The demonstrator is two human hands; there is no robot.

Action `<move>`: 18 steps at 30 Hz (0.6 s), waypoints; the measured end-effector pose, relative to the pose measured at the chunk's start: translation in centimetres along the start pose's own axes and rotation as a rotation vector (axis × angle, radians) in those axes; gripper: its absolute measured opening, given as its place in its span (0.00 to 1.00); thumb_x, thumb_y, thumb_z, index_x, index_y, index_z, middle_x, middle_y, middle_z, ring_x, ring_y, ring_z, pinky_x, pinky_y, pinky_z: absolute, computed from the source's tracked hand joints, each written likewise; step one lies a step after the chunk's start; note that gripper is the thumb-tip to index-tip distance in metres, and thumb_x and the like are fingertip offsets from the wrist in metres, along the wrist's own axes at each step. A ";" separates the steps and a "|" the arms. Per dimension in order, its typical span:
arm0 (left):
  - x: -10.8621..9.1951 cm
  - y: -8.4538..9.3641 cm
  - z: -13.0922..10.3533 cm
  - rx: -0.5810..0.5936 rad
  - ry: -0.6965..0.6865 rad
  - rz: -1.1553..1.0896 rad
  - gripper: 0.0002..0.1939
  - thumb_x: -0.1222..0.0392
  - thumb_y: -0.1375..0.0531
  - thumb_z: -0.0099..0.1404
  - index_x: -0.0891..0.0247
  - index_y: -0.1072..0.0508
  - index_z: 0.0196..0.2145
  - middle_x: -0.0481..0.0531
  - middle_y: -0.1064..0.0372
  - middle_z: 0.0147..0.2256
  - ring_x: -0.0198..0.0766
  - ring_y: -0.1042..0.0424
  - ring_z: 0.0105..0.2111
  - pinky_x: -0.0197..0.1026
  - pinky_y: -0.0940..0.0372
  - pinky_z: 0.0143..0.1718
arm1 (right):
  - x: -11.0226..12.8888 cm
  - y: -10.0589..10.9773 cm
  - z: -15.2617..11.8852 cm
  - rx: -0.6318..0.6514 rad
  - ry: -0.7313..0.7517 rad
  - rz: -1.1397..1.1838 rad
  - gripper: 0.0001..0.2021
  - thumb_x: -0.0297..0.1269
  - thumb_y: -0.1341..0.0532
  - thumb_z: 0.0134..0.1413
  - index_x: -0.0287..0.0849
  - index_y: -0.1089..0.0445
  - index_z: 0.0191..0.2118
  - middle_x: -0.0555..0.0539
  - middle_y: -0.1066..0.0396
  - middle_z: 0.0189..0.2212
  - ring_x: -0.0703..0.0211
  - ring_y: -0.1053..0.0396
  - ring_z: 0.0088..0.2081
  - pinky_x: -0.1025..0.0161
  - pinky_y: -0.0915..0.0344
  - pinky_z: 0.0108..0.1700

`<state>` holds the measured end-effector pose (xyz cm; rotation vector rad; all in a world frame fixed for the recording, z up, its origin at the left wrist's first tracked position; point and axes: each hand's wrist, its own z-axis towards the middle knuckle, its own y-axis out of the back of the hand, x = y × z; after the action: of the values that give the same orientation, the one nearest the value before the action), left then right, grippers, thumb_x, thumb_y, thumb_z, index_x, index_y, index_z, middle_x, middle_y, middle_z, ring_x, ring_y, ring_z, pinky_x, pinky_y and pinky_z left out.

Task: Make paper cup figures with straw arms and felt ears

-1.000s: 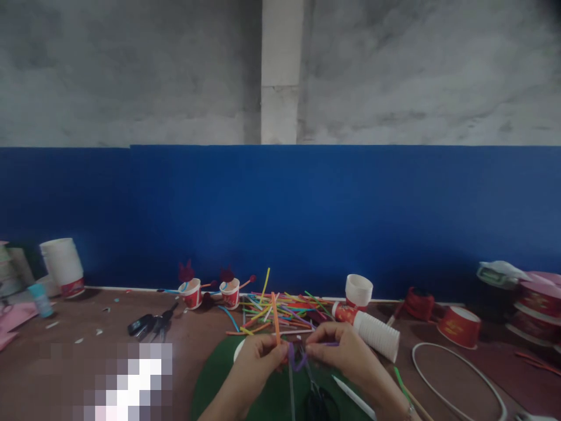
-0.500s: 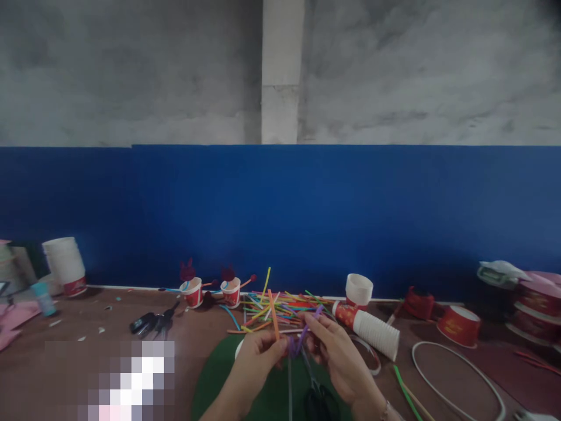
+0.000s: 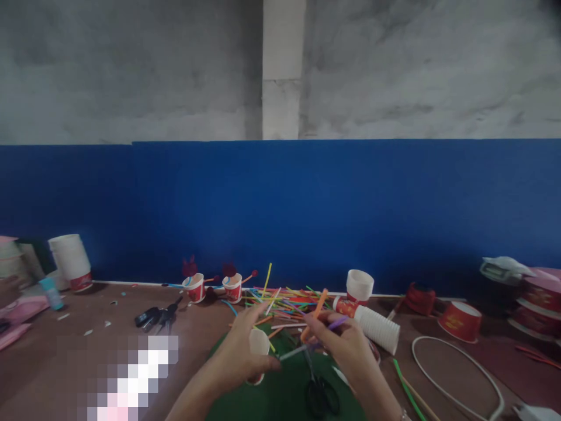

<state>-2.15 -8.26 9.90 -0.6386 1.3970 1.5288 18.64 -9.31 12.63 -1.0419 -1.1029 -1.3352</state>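
Observation:
My left hand (image 3: pixel 243 351) is open, thumb and fingers spread around a white paper cup (image 3: pixel 259 342) that is partly hidden behind it. Whether it touches the cup I cannot tell. My right hand (image 3: pixel 344 345) pinches a bent orange pipe cleaner (image 3: pixel 322 302) together with a purple pipe cleaner (image 3: pixel 337 323). A thin pale strip (image 3: pixel 293 352) runs from near the right fingers toward my left thumb. Below the right hand, black-handled scissors (image 3: pixel 322 394) lie on a round green mat (image 3: pixel 280 403).
Behind the hands spreads a pile of coloured pipe cleaners (image 3: pixel 289 301). Two decorated red-and-white cups (image 3: pixel 194 287) stand left of it. A stack of paper cups (image 3: pixel 379 330) lies on its side at right, near a white hoop (image 3: pixel 460 374). Dark tools (image 3: pixel 160 316) lie left.
My left hand has let go of the orange pipe cleaner, moved left and opened at the cup. The orange and purple pieces have shifted right in my right hand.

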 end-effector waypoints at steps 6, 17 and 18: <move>7.0 0.0 -1.2 -0.068 0.052 0.040 0.55 0.66 0.32 0.37 0.63 0.51 0.62 0.64 0.40 0.56 0.58 0.43 0.57 0.58 0.50 0.57 | -0.1 0.5 0.2 -0.154 0.000 0.172 0.17 0.51 0.34 0.42 0.39 0.28 0.25 0.48 0.27 0.20 0.62 0.33 0.20 0.70 0.40 0.17; 6.0 -4.1 -1.3 -0.103 -0.476 0.070 0.35 0.72 0.41 0.50 0.59 0.44 0.56 0.59 0.38 0.53 0.51 0.39 0.54 0.54 0.43 0.55 | 0.4 -1.3 -1.2 0.025 0.215 -0.036 0.13 0.45 0.37 0.48 0.39 0.24 0.28 0.45 0.25 0.25 0.55 0.28 0.29 0.64 0.31 0.32; 5.4 -4.3 -1.3 -0.099 -0.511 0.063 0.36 0.73 0.41 0.49 0.58 0.44 0.56 0.58 0.38 0.52 0.49 0.38 0.54 0.53 0.42 0.54 | 0.3 -1.3 -1.2 0.029 0.231 -0.055 0.12 0.44 0.37 0.48 0.39 0.25 0.27 0.45 0.25 0.26 0.56 0.29 0.29 0.64 0.31 0.32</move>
<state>-0.90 -8.31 3.01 -0.2336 0.9641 1.6718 17.37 -10.55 12.66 -0.8182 -0.9799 -1.4392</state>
